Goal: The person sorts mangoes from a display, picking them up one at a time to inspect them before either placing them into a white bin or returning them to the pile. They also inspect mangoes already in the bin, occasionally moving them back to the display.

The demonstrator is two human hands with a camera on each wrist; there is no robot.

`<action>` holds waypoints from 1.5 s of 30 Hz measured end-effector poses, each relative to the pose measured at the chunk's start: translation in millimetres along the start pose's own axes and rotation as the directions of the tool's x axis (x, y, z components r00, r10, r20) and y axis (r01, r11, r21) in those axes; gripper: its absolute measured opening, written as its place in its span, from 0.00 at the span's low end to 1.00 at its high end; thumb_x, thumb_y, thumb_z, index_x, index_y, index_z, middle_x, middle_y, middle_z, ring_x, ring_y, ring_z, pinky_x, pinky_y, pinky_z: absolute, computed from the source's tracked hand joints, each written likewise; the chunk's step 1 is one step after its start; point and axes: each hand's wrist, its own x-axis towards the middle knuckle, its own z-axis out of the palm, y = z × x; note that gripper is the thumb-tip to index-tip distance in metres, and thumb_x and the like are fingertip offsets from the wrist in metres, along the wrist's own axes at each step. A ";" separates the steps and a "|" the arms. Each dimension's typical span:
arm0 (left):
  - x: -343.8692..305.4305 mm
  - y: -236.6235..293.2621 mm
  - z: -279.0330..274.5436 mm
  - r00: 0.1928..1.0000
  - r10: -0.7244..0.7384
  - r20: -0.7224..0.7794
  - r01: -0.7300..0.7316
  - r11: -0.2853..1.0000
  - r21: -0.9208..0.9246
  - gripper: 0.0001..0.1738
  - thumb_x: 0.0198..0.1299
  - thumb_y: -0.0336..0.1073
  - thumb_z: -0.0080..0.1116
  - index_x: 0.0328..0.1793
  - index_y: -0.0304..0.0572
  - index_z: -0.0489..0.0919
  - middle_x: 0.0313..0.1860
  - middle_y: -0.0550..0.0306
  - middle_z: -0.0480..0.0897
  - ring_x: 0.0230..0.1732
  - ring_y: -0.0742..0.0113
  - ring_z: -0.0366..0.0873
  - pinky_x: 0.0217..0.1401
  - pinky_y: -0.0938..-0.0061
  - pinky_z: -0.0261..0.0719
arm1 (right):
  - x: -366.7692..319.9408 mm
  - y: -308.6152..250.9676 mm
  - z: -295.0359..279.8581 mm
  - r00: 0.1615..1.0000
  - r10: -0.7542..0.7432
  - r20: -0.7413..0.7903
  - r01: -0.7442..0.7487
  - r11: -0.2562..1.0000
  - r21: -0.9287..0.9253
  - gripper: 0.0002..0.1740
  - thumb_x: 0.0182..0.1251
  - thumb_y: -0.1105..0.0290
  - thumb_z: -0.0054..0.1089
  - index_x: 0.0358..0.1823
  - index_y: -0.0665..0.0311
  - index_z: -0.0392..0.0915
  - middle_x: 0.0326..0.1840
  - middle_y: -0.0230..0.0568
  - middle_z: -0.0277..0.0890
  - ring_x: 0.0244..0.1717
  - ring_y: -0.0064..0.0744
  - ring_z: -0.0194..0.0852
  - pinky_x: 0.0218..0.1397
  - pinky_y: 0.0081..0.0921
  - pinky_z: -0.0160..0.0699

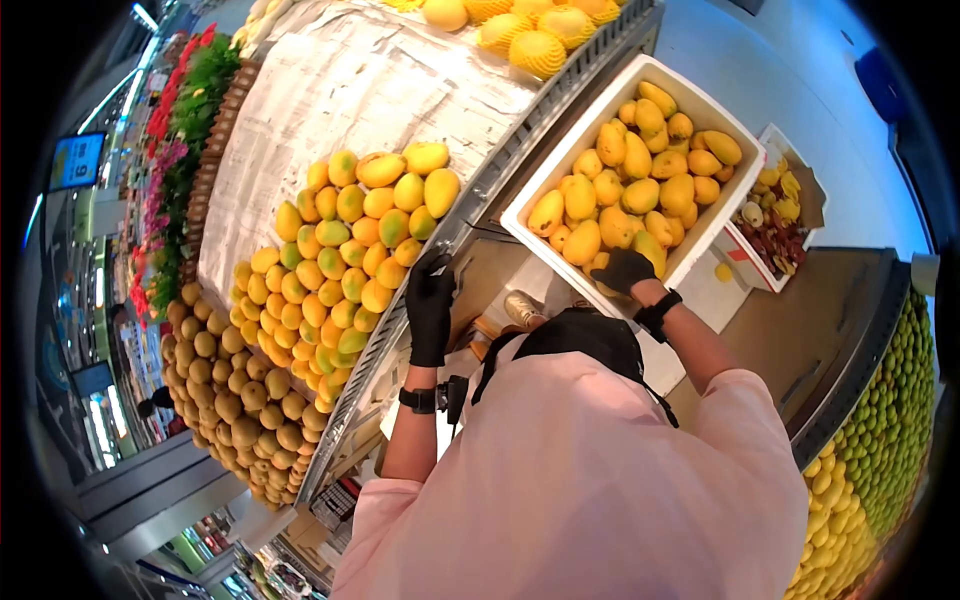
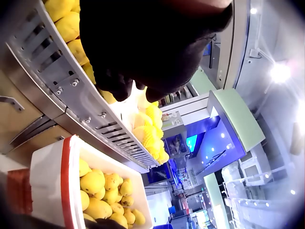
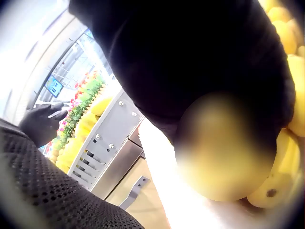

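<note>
Bench (image 1: pixel 459 232) runs on the person's left side, slatted front edge slanting away from the body. Foam box (image 1: pixel 519 207) sits just right of that edge, its long axis roughly parallel to it. Mango pile (image 1: pixel 350 245) covers the bench near its front edge; bare paper lining (image 1: pixel 360 90) beyond it, netted fruit (image 1: pixel 538 53) at the far end. Box is well filled with loose mangoes.

Held mango (image 3: pixel 224 162) is at the box's near end, by the near right corner, right of the left hand (image 1: pixel 431 305) and well apart from it. Bench pile lies on the opposite side, left of the right hand (image 1: pixel 625 272), with the bench edge in between. Key relation, as judged: mango at the right hand, bench pile nearer the left hand. Mango's long axis: blurred and partly covered, can't tell.

Hands apart. Right hand grips the mango, fingers curled round it, palm side down into the box; right forearm angles inward from an elbow out to the side. Left hand has nothing visible in it, fingers loose, beside the pile at the bench's front edge; contact with the edge can't be told. Left forearm points nearly straight ahead.
</note>
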 end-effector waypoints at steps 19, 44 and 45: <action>7.2 -15.5 -87.3 0.964 0.020 -0.267 -0.079 0.974 -0.213 0.12 0.72 0.33 0.44 0.55 0.36 0.72 0.44 0.53 0.80 0.34 0.73 0.77 0.33 0.79 0.76 | 22.3 -0.4 -43.1 0.943 -0.200 -0.264 0.291 0.883 0.368 0.16 0.62 0.59 0.61 0.40 0.67 0.79 0.35 0.51 0.81 0.37 0.45 0.81 0.43 0.34 0.78; -17.4 -90.6 -272.6 0.870 0.100 -0.483 -0.240 0.941 -0.238 0.21 0.57 0.13 0.50 0.57 0.35 0.73 0.50 0.55 0.79 0.37 0.73 0.76 0.39 0.80 0.77 | 19.0 -162.6 -44.8 0.951 -0.154 -0.268 0.257 0.876 0.408 0.15 0.65 0.62 0.58 0.44 0.66 0.79 0.37 0.44 0.82 0.37 0.33 0.79 0.45 0.29 0.77; -17.2 -92.5 -277.3 0.871 0.088 -0.484 -0.254 0.923 -0.290 0.21 0.57 0.14 0.50 0.57 0.35 0.73 0.50 0.55 0.78 0.37 0.73 0.76 0.39 0.79 0.77 | 17.3 -171.9 -47.3 0.956 -0.146 -0.255 0.241 0.886 0.395 0.15 0.65 0.62 0.59 0.45 0.66 0.79 0.38 0.45 0.82 0.37 0.34 0.79 0.44 0.29 0.77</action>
